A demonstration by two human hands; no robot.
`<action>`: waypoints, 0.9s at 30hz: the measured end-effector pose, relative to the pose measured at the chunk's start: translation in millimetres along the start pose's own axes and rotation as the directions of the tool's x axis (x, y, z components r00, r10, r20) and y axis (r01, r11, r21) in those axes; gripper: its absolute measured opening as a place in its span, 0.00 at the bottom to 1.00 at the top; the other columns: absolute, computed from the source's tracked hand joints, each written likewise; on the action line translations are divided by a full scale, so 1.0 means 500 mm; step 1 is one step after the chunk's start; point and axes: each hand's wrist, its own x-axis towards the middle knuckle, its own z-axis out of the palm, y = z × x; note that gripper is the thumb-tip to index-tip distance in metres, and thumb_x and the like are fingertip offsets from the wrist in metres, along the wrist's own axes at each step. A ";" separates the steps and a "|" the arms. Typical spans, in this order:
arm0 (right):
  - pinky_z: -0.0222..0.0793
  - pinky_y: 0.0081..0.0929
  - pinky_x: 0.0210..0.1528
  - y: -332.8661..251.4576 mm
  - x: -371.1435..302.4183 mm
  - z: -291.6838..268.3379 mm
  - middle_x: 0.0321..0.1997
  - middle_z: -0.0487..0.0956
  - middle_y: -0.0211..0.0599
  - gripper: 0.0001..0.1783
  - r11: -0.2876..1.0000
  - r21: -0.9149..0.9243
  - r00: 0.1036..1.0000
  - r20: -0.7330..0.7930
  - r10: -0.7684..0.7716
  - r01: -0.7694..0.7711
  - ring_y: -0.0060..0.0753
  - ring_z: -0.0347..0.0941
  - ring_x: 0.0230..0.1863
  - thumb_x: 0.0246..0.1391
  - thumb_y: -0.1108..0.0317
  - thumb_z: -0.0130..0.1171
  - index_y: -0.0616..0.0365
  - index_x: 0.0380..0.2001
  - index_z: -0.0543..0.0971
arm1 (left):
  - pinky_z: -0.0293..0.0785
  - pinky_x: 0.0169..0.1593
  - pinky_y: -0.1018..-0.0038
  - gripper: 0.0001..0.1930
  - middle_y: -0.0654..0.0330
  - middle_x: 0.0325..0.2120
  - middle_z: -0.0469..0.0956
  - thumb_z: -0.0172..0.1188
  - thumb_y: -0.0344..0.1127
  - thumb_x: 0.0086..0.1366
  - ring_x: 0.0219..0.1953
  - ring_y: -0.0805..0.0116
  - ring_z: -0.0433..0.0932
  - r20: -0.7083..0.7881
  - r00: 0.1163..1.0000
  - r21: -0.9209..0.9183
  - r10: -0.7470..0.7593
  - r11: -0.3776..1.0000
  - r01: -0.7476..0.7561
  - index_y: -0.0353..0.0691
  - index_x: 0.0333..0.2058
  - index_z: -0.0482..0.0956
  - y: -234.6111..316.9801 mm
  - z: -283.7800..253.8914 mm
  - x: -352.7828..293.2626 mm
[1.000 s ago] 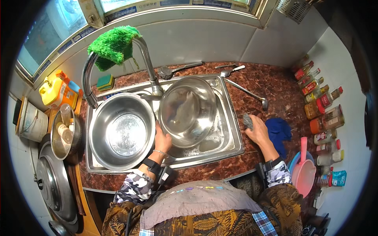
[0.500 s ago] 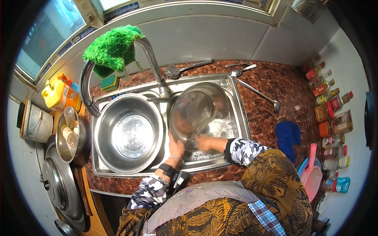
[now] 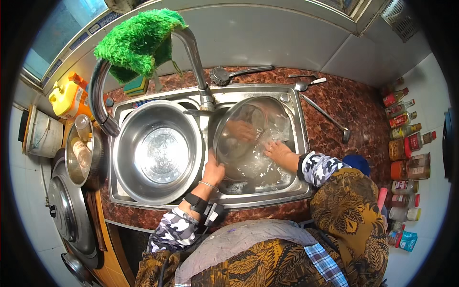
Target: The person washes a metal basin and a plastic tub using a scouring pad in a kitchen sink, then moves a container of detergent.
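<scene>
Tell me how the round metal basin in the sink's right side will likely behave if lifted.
The basin is probably stiff, since its metal rim forms a clean curve. It is likely slippery, as its polished surface glistens and looks wet. Being round, it may roll or tip if the left hand leaves its rim.

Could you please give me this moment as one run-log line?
left hand: gripping tilted bowl | right hand: at tilted bowl, contents unclear | wide basin: sink's left side | green cloth: over faucet
</scene>
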 end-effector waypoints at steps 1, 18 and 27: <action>0.66 0.41 0.53 -0.020 0.021 0.015 0.55 0.70 0.49 0.22 0.993 0.074 0.993 0.081 0.090 -0.096 0.46 0.67 0.56 0.55 0.67 0.48 0.55 0.54 0.70 | 0.66 0.55 0.61 0.32 0.33 0.45 0.72 0.50 0.26 0.55 0.51 0.39 0.71 -0.017 1.000 -0.010 0.011 1.000 -0.012 0.30 0.59 0.53 0.006 0.001 -0.004; 0.75 0.38 0.40 0.028 0.225 -0.162 0.49 0.66 0.52 0.23 0.884 0.459 0.881 -0.380 0.281 -0.084 0.54 0.65 0.53 0.48 0.70 0.52 0.59 0.50 0.69 | 0.85 0.26 0.61 0.33 0.39 0.47 0.69 0.39 0.19 0.55 0.33 0.45 0.80 0.266 0.948 -0.523 -0.174 0.800 0.294 0.38 0.62 0.45 -0.025 0.016 -0.035; 0.65 0.45 0.56 -0.053 0.137 0.069 0.52 0.75 0.52 0.24 0.909 0.359 0.862 0.506 0.000 -0.211 0.49 0.69 0.56 0.41 0.68 0.62 0.63 0.46 0.78 | 0.84 0.23 0.59 0.27 0.41 0.44 0.69 0.43 0.21 0.57 0.34 0.46 0.80 0.217 0.960 -0.432 -0.177 0.864 0.257 0.32 0.56 0.50 -0.010 0.032 -0.020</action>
